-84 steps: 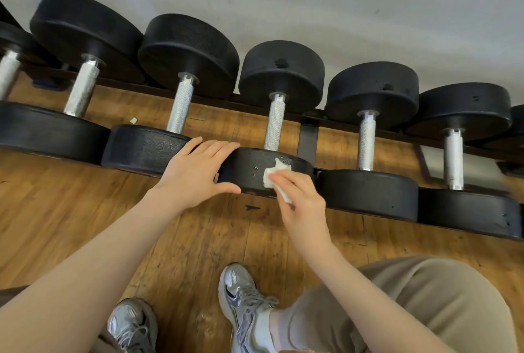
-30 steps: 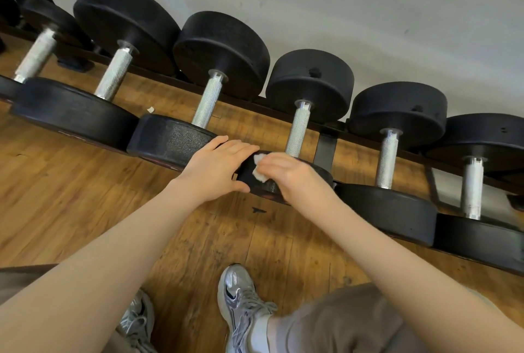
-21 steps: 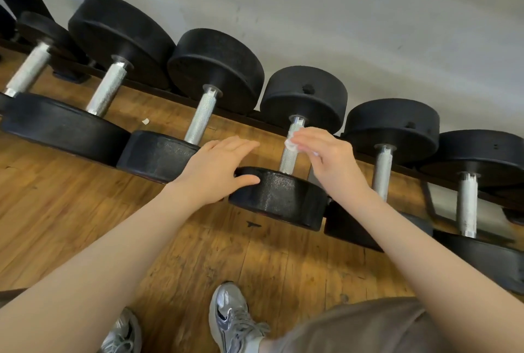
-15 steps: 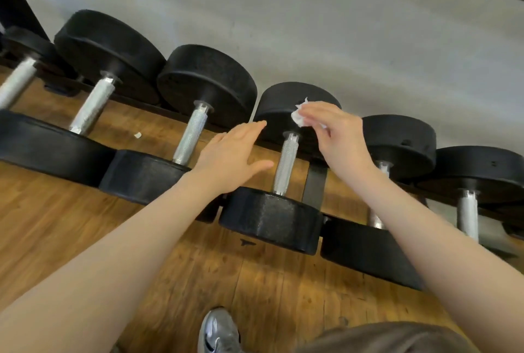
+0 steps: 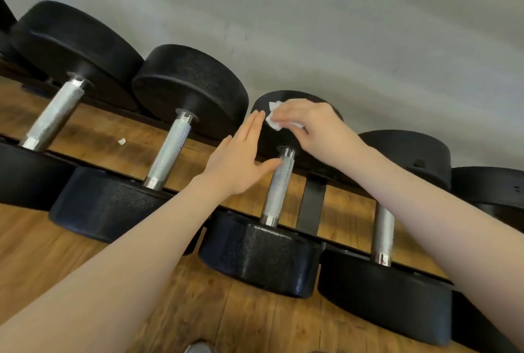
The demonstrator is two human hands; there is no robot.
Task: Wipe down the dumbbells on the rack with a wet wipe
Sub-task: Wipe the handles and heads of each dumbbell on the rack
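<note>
One dumbbell (image 5: pixel 279 179) at frame centre has its far head under the wet wipe (image 5: pixel 273 120) pinched by the right hand (image 5: pixel 309 128), while the flat-fingered left hand (image 5: pixel 238 162) steadies beside; the knurled handle likely follows.

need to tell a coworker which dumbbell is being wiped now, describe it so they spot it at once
On the rack, the dumbbell third from the left. Only its far head has the wet wipe under the right hand.

Wood floor and pale wall

Worn wooden floorboards (image 5: pixel 232 321) run below — a small white scrap (image 5: pixel 122 141) lies on them at left, a grey shoe toe (image 5: pixel 200 348) shows at the bottom edge — and a plain grey wall (image 5: pixel 312 26) stands behind.
</note>
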